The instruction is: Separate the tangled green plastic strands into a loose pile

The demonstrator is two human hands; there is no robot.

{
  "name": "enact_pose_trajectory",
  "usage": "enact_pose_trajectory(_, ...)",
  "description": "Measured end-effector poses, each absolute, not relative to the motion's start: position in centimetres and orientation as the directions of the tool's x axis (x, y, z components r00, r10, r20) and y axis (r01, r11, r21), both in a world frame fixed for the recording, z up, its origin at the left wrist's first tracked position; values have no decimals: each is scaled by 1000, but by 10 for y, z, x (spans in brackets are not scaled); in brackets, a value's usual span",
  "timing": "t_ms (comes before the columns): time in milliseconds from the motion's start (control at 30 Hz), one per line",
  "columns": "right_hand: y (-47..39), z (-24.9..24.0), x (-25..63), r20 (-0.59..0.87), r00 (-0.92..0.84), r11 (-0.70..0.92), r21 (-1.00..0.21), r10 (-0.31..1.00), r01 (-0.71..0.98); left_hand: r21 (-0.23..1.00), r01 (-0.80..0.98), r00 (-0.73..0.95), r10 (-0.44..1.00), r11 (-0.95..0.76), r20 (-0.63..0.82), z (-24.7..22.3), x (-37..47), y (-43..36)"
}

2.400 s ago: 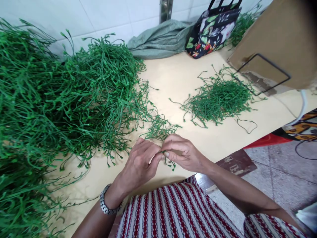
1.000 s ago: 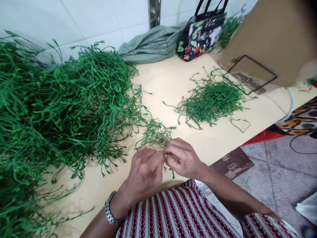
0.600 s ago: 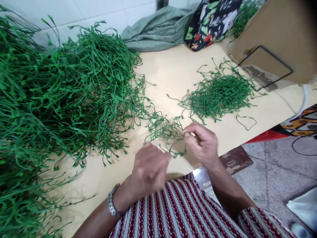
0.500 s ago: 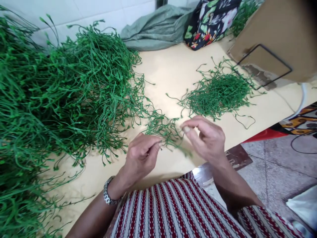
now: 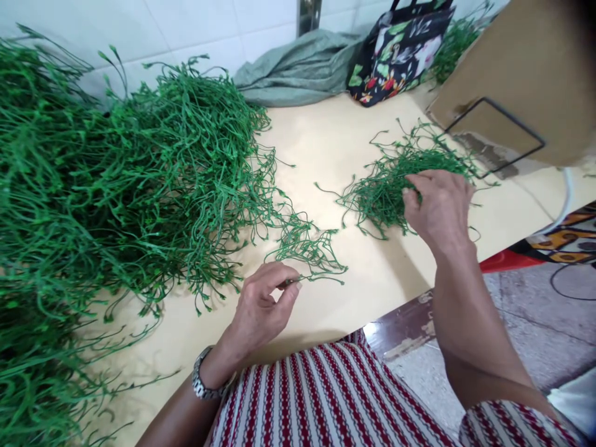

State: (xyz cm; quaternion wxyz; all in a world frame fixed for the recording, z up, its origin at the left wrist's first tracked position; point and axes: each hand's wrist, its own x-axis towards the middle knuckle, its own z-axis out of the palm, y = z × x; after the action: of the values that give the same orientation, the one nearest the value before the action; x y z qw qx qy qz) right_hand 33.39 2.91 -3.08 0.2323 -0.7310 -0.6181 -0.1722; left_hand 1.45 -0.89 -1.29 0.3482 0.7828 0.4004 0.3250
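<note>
My left hand point(image 5: 267, 301), a watch on its wrist, is closed near the table's front edge, thumb and forefinger pinched at a thin green stem point(image 5: 321, 277). Just beyond it lies a small loose cluster of green stems point(image 5: 302, 243). Over the smaller pile of stems point(image 5: 388, 186) on the right is my right hand point(image 5: 440, 205), thumb and forefinger a little apart at the pile's edge; whether a stem is between them is hard to make out. A large heap of green stems with buds point(image 5: 153, 174) covers the left side.
On the pale table point(image 5: 321, 136), a grey-green cloth point(image 5: 302, 68) and a floral bag point(image 5: 395, 56) lie against the tiled wall. A cardboard box point(image 5: 521, 74) with a black wire frame point(image 5: 542, 146) stands at the right. More greens point(image 5: 459, 43) show behind it.
My right hand has moved right and away from my body, from beside the small cluster to the smaller pile. My left hand has stayed nearly in place. The view has shifted slightly.
</note>
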Motion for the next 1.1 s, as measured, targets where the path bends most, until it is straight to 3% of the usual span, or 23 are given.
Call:
enact_pose_trajectory(67,22,-21,319,584,140,-48,-170,799,984,809,393,471,851,-438,232,-11,15,-9)
enact_pose_trajectory(133,10,-7,292,602,30,167,-269,798,949,806,390,482,845,-444,233,-9,17,-9)
enact_pose_trajectory(200,-1,4,259,519,-215,463,-411,827,785,802,391,486,841,-451,235,-8,18,-9)
enact_pose_trajectory(267,-10,5,227,394,-446,595,-537,804,598,796,390,479,840,-464,255,-7,18,-9)
enact_pose_trajectory(367,-18,-7,199,343,-513,596,-635,787,491,795,363,459,836,-486,301,-6,18,-10)
enact_pose_trajectory(633,-24,-11,197,338,-417,519,-712,844,473,775,350,413,829,-526,376,-1,16,-12)
enact_pose_trajectory(733,-26,-9,196,328,-424,529,-641,844,556,795,378,414,855,-474,312,6,15,-12)
enact_pose_trajectory(867,-29,-11,190,369,-443,576,-544,817,610,854,394,503,857,-341,111,10,15,-9)
enact_pose_trajectory(1000,-31,-9,190,315,-473,560,-593,823,578,888,349,518,851,-299,83,4,15,-7)
enact_pose_trajectory(1100,-29,-6,193,278,-511,559,-616,814,555,837,423,503,859,-346,100,2,15,-9)
